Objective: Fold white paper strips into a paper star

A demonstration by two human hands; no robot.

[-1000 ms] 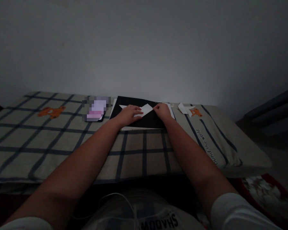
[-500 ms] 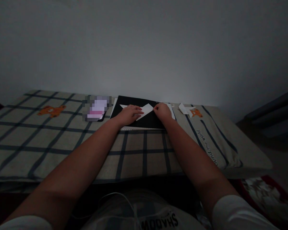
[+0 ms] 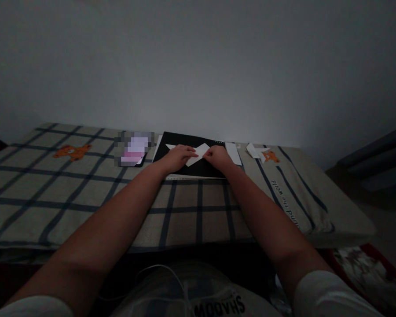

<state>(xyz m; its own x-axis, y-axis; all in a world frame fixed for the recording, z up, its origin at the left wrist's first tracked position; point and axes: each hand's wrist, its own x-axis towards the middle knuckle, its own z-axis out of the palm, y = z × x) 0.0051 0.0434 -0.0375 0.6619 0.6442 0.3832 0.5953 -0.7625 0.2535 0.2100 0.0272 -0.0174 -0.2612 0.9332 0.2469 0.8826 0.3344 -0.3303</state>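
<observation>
A folded piece of white paper [image 3: 198,156] lies flat on a black folder [image 3: 171,140], which rests over white sheets. My left hand [image 3: 178,157] lies across the paper's left part with its fingers stretched out, pressing it down. One pointed white end sticks out beyond that hand on the far left side. My right hand [image 3: 218,157] is closed in a pinch at the paper's right part, its thumb and forefinger close to my left fingertips. Whether the paper's edge sits between those fingers is hard to see in the dim light.
A phone [image 3: 133,152] with a lit, partly blurred screen lies left of the folder. Scraps of white paper [image 3: 253,151] sit to the right. A checked cloth [image 3: 198,211] covers the table, which meets a wall [image 3: 198,70]. A red container [image 3: 369,264] stands low at the right.
My right hand has moved left along the paper, from its right corner toward my left fingers. My left hand has stayed in place.
</observation>
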